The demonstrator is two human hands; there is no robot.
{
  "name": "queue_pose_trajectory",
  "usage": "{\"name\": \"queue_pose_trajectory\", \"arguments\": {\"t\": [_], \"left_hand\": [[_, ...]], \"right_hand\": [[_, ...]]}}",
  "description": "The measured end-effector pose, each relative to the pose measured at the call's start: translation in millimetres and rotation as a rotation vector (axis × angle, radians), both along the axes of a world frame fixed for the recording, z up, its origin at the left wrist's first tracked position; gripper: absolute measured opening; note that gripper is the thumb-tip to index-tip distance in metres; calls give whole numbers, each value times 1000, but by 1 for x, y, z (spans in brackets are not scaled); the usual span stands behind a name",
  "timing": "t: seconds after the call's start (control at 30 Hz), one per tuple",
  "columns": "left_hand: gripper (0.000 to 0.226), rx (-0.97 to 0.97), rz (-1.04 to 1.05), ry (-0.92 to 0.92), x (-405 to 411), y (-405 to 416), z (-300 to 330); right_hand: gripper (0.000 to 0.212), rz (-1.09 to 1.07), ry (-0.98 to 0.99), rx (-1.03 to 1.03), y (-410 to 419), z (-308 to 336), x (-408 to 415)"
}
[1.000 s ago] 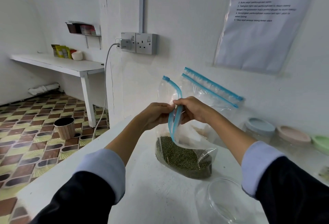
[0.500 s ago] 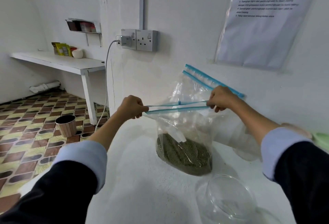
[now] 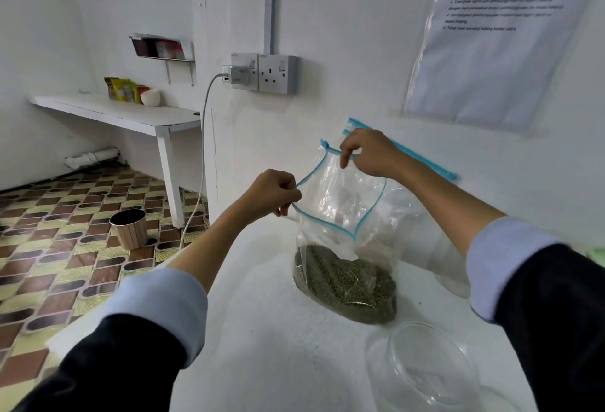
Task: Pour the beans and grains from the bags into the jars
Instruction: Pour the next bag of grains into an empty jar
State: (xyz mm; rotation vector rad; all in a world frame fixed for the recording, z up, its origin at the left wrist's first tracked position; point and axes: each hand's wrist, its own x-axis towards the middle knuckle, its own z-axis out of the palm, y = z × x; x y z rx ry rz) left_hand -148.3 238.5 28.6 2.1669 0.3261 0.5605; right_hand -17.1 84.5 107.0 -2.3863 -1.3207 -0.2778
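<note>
- Zip bag (image 3: 340, 202): clear crinkled plastic, blue seal strip, mouth spread into a diamond; small green beans (image 3: 347, 287) fill its base, centre frame.
- Left hand (image 3: 271, 193) and right hand (image 3: 366, 153) pinch opposite rims.
- Glass jar (image 3: 429, 369): round, transparent, lower right.
- Wall notice (image 3: 497, 35): text unreadable.

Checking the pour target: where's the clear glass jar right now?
Head view, bottom right: the clear glass jar stands open on the white table, just in front of the zip bag of green beans, below the right forearm.
</note>
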Motion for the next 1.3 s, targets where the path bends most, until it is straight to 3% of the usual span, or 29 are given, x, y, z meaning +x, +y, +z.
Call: {"name": "queue_pose_trajectory", "arguments": {"t": [0.1,0.2,0.23,0.33,0.43,0.5,0.57,0.63,0.7,0.83,1.03,1.2,1.3], "left_hand": [[21,-29,-34,-25,-2,-8,0],[14,-78,-100,-31,-2,-18,2],[11,-84,-124,-25,-2,-23,2],[19,-120,-169,-32,-3,-34,1],[43,-328,-102,-98,-7,-31,-11],[47,-482,88,-70,-5,-21,-31],[43,-573,250,108,-3,-10,-62],[49,-654,237,315,-1,-5,-92],[56,-722,182,383,4,-5,-113],[47,-927,199,292,16,-6,-124],[27,-1365,276,279,27,-5,-136],[32,-1500,270,194,31,-9,-134],[41,-1420,225,244,28,-13,-133]], "right_hand": [[23,-55,135,-61,22,7,-15],[61,-208,118,-133,42,3,-23],[62,-256,70,-162,46,-1,-24],[32,-299,10,-148,55,-9,-23],[15,-230,150,-17,57,5,-20],[18,-147,211,49,54,20,-21],[20,-97,234,96,45,34,-22],[21,-76,266,154,32,41,-22],[24,-33,302,214,18,43,-20],[26,108,344,209,-1,42,-10],[26,123,447,251,-15,39,7],[22,117,513,238,-31,37,15],[18,98,502,242,-36,37,14]]}}
